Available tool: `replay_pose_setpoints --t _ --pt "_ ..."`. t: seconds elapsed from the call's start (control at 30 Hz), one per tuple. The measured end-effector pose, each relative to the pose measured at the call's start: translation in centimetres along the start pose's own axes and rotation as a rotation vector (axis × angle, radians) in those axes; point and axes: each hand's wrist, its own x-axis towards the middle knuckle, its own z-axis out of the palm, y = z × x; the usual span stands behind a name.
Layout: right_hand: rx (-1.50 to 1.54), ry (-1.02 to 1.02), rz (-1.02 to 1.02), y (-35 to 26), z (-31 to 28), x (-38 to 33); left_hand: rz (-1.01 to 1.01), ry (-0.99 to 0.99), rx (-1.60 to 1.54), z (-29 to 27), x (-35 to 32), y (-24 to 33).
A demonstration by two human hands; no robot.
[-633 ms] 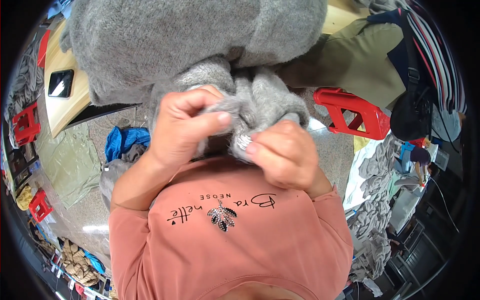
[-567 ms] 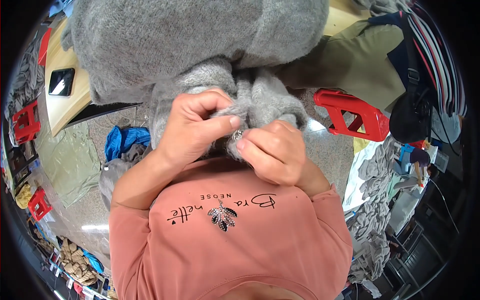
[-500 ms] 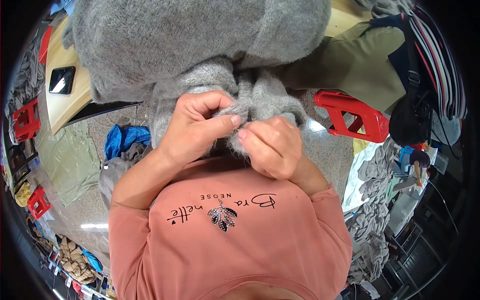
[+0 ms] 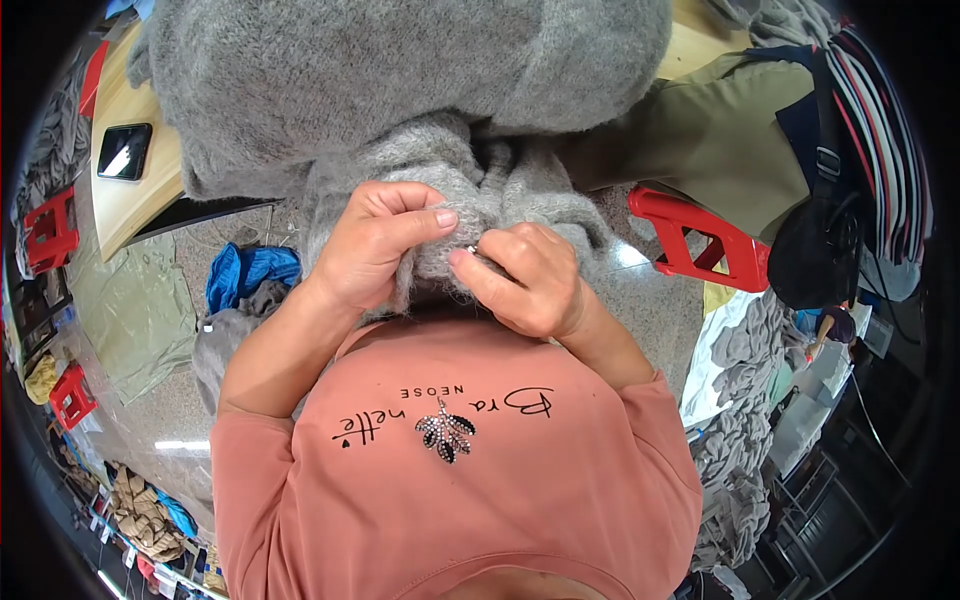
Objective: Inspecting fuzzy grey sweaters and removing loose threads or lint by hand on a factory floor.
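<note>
A fuzzy grey knitted garment [image 4: 400, 90] hangs off the wooden table [image 4: 130, 190] toward my chest. My left hand [image 4: 375, 245] pinches a fold of its lower part between thumb and fingers. My right hand [image 4: 525, 280] grips the same grey fabric just to the right, its fingertips almost touching the left thumb. A small bright object shows between the fingertips; what it is cannot be told. I wear a salmon-pink top [image 4: 450, 470].
A dark phone [image 4: 125, 150] lies on the table at the left. A red plastic stool [image 4: 700, 240] stands at the right, more red stools [image 4: 55, 230] at the left. Blue cloth [image 4: 245, 275] lies on the floor. Grey garments [image 4: 745, 400] pile at the right. Another person sits at the upper right.
Both hands have drawn closer together on the grey fabric and shifted slightly upward; the right fingers have curled in toward the left thumb.
</note>
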Motion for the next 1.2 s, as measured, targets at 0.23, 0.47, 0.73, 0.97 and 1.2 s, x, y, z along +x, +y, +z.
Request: replay_pose_setpoints --t 0.23,0.47,0.73,0.97,1.2 --pt "0.067 0.148 0.058 -0.4 -0.1 0.0 0.085 0.04 0.134 0.0 -0.2 -0.4" --pt "-0.027 0.108 0.054 0.0 0.5 0.0 0.092 0.05 0.2 -0.1 -0.6 -0.3" --pt "0.019 0.099 0.072 0.1 0.5 -0.2 -0.009 -0.046 -0.152 -0.5 -0.6 -0.2" --pt "0.052 0.12 0.111 0.1 0.9 -0.3 0.029 0.014 -0.133 -0.2 -0.9 -0.4" --pt "-0.115 0.2 0.046 0.5 1.8 -0.5 0.026 0.022 -0.169 -0.7 -0.7 -1.3"
